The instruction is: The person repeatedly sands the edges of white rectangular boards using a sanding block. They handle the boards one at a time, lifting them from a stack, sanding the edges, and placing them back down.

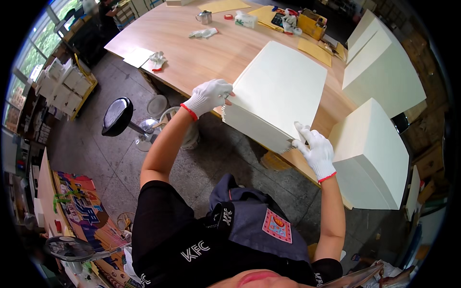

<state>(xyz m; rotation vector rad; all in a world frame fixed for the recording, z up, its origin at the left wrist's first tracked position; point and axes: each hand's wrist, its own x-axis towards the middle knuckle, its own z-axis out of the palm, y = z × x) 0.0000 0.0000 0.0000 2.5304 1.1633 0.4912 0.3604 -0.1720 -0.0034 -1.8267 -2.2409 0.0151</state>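
Observation:
A tall stack of white sheets point(283, 81) lies at the near edge of the wooden table, with uneven, jagged layers along its front side. My left hand point(210, 95), in a white knit glove with a red cuff, is closed at the stack's left corner, its fingertips pinching the sheet edges. At the near right corner rests my right hand point(317, 151), gloved the same way. Its fingers are stretched out over the top sheet and its thumb lies apart, by the corner. The undersides of the fingers are hidden.
More white stacks point(370, 158) stand on the right. Across the wooden table point(192, 57) lie loose gloves point(204, 33), a metal mug point(204, 18), a tissue pack point(245, 19) and a yellow box point(312, 24). A black stool point(117, 116) and a bucket point(189, 137) stand on the floor at left.

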